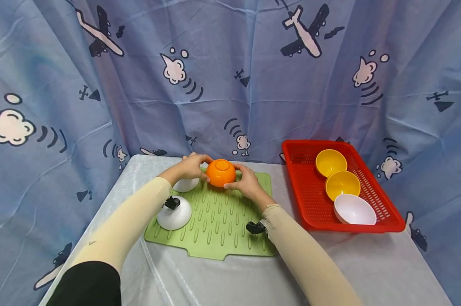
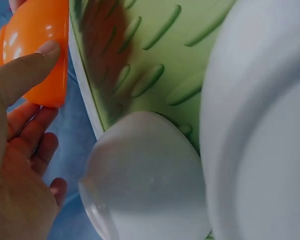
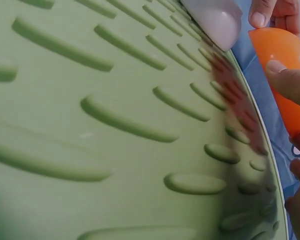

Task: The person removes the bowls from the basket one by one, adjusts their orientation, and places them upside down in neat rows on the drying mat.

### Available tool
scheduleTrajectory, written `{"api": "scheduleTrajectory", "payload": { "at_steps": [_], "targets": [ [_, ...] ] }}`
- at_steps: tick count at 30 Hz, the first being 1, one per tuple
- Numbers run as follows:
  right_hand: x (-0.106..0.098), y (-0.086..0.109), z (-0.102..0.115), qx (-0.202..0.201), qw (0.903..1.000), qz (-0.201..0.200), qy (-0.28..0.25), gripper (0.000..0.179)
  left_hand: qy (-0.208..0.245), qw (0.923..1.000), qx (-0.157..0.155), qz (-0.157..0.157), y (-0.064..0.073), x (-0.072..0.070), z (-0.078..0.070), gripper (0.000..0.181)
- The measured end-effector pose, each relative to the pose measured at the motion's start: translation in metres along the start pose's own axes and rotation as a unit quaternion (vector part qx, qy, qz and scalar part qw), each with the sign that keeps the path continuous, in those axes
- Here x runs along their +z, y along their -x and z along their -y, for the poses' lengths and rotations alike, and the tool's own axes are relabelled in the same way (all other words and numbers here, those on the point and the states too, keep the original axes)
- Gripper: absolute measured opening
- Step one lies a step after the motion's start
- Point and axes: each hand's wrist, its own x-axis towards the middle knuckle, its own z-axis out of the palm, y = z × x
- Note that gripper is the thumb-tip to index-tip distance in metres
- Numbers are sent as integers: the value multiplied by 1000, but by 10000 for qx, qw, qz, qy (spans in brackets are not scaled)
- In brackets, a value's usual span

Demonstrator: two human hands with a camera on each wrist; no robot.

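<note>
An orange bowl (image 1: 221, 173) is held upside down over the far part of a green ridged drying mat (image 1: 215, 229), its base ring facing up. On its left side my left hand (image 1: 191, 166) grips it, the thumb (image 2: 37, 62) on the outer wall and fingers at the rim. My right hand (image 1: 249, 185) grips the opposite side; in the right wrist view its thumb (image 3: 290, 82) lies on the orange wall. A shadow falls on the mat beneath the bowl. Two white bowls stand upside down at the mat's left, a near one (image 1: 174, 213) and a far one (image 1: 186, 184) partly behind my left hand.
A red plastic basket (image 1: 297, 187) stands at the right of the table. In it are two yellow bowls, one farther back (image 1: 331, 162) and one in the middle (image 1: 343, 185), plus a white bowl (image 1: 354, 210) near the front. A blue patterned curtain (image 1: 222, 85) hangs behind the table.
</note>
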Motion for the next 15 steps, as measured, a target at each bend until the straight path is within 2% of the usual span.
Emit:
{"api": "scheduleTrajectory", "payload": {
  "at_steps": [4,9,15],
  "targets": [
    [4,-2,-5,59,9997,-35,221,88,-118,9999,-42,61,-7,6,4,72],
    [8,-4,-9,56,9984,48,568,88,-290,9992,-246,123,-12,12,9,71],
    [10,-6,-11,107,9973,19,726,90,-404,9985,-331,153,-14,15,7,72]
  ]
}}
